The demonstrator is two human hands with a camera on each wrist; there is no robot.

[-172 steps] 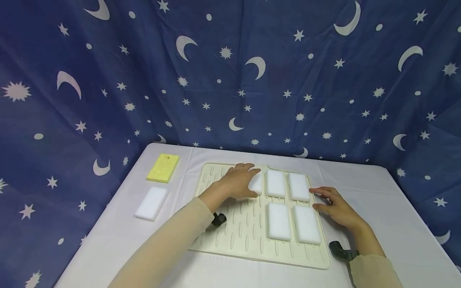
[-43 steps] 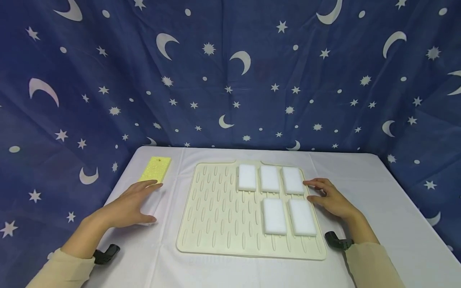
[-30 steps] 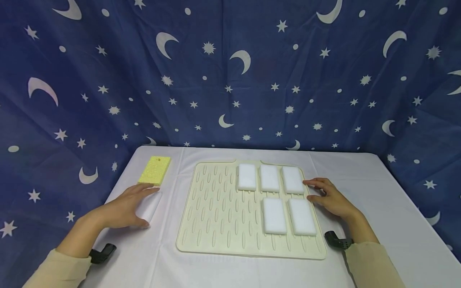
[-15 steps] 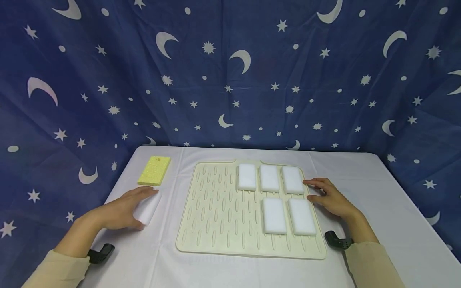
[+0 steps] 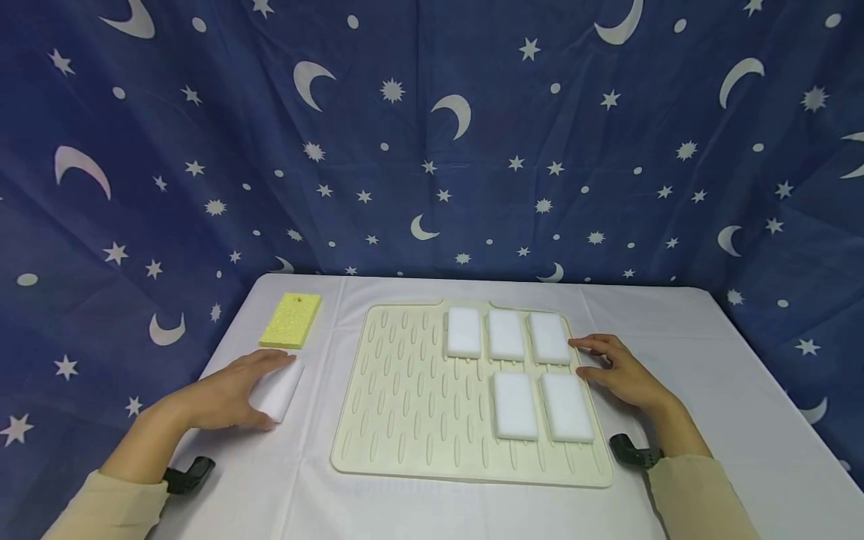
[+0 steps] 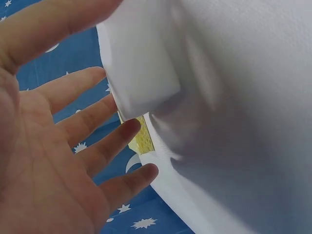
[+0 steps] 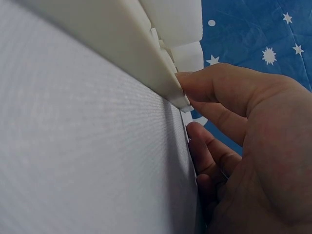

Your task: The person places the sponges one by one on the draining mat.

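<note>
My left hand (image 5: 226, 394) spans a white sponge (image 5: 282, 391) lying on the cloth at the left. Its thumb is at the near end and its fingers are by the far end. In the left wrist view those fingers are spread and mostly straight beside the white sponge (image 6: 141, 63); firm contact cannot be told. My right hand (image 5: 624, 375) touches the right edge of a cream ridged mat (image 5: 412, 397) with index finger and thumb tip. The right wrist view has the thumb against the mat's edge (image 7: 146, 68). Several white sponges (image 5: 515, 405) lie on the mat's right half.
A yellow sponge (image 5: 290, 320) lies just beyond the left hand. White cloth (image 5: 391, 514) covers the table. Behind it hangs a blue curtain (image 5: 378, 172) with moons and stars. A black wrist camera (image 5: 190, 476) is on the left wrist, another (image 5: 634, 452) on the right.
My left hand has moved from the upper-left sponge on the mat to the white sponge on the cloth, then slid slightly nearer. The right hand remains at the mat's edge.
</note>
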